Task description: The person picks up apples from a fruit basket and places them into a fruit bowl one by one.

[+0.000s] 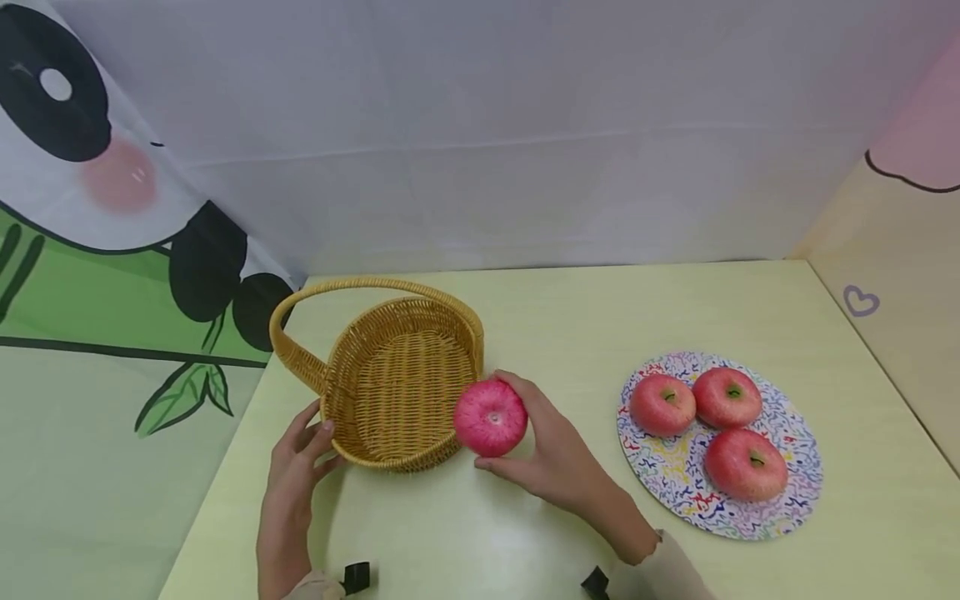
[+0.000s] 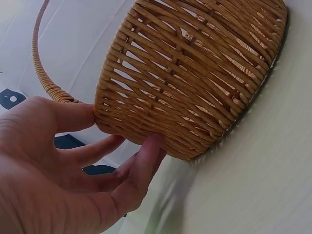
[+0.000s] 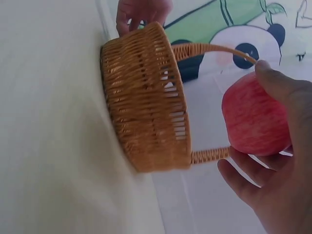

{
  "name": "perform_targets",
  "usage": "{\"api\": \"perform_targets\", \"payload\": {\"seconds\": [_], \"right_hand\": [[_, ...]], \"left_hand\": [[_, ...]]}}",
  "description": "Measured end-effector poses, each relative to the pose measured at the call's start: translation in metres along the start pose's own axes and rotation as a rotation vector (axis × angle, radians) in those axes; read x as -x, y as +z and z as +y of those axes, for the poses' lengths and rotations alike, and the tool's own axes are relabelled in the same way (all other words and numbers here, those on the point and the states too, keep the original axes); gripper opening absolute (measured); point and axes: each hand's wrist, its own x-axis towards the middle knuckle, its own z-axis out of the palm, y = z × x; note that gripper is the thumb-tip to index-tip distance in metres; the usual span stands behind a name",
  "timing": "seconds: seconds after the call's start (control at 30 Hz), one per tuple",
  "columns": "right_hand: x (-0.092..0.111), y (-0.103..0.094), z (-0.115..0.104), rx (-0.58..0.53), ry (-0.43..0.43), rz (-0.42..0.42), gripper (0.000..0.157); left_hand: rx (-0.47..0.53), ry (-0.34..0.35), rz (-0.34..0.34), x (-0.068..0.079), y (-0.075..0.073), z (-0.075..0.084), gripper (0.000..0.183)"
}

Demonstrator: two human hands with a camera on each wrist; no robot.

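A round wicker basket (image 1: 408, 392) with an arched handle (image 1: 375, 285) stands on the left half of the table, its woven floor bare. My left hand (image 1: 292, 475) holds its near left side, thumb at the rim and bent fingers against the outer wall (image 2: 190, 83). Between thumb and fingers, my right hand (image 1: 551, 454) grips a red apple (image 1: 491, 417) beside the basket's right rim. In the right wrist view the apple (image 3: 256, 117) is level with the handle, outside the basket. Three more apples (image 1: 746, 465) lie on a patterned plate (image 1: 675, 492) at the right.
The pale table (image 1: 570, 325) ends at a white cloth backdrop (image 1: 525, 192). A printed panel with a cartoon panda (image 1: 75, 192) borders the left, and a beige panel (image 1: 900, 275) the right. Small black pieces (image 1: 357, 577) sit at both sleeve cuffs.
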Motion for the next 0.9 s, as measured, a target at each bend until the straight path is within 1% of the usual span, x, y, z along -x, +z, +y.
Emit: {"api": "perform_targets", "payload": {"seconds": [0.13, 0.23, 0.43, 0.53, 0.63, 0.73, 0.8, 0.87, 0.9], "right_hand": [[0.019, -0.009, 0.010, 0.018, 0.051, 0.101, 0.103], [0.029, -0.015, 0.015, 0.039, 0.076, 0.166, 0.104], [0.046, -0.025, 0.023, 0.133, 0.067, 0.280, 0.106], [0.055, -0.029, 0.027, 0.155, 0.061, 0.328, 0.109], [0.065, -0.032, 0.032, 0.144, 0.050, 0.401, 0.110], [0.076, -0.035, 0.038, 0.121, 0.068, 0.479, 0.111], [0.085, -0.037, 0.041, 0.105, 0.102, 0.518, 0.111], [0.093, -0.040, 0.044, 0.119, 0.128, 0.548, 0.111], [0.097, -0.042, 0.046, 0.136, 0.121, 0.566, 0.110]], "left_hand": [[0.001, -0.007, -0.003, 0.001, -0.001, 0.000, 0.060], [0.007, -0.003, -0.003, 0.001, -0.002, 0.000, 0.061], [0.024, 0.003, -0.013, 0.002, -0.003, -0.001, 0.062], [0.022, 0.004, -0.019, 0.002, -0.005, -0.001, 0.063], [0.020, 0.007, -0.018, 0.002, -0.006, 0.001, 0.062], [0.015, 0.011, -0.025, 0.000, -0.006, 0.002, 0.062], [0.022, 0.016, -0.026, -0.001, -0.005, 0.002, 0.061], [0.026, 0.017, -0.025, -0.001, -0.004, 0.002, 0.061], [0.031, 0.016, -0.022, -0.001, -0.004, 0.001, 0.061]]}}
